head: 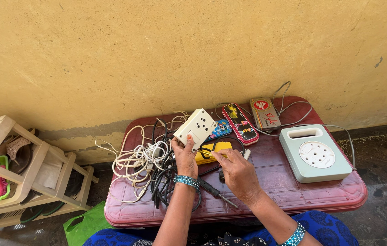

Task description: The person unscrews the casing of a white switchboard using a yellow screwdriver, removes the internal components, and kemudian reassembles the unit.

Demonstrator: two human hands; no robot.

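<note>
Cream socket box (195, 128) held tilted above the red table's (293, 200) back middle, gripped at its lower edge by the left hand (185, 157), fingers curled shut around it. Right hand (239, 175) just beside, fingers pinched on something small near a yellow object (211, 151); what exactly, cannot tell. Tangle of white and black cables (150, 166) crowding the left half to the rim. Screwdriver (216, 192) lying between the wrists. Pale green extension box (315, 154) well apart at right. Two pencil tins (241, 123) near the back edge, against the yellow wall (157, 54). Bare strip along the front edge.
</note>
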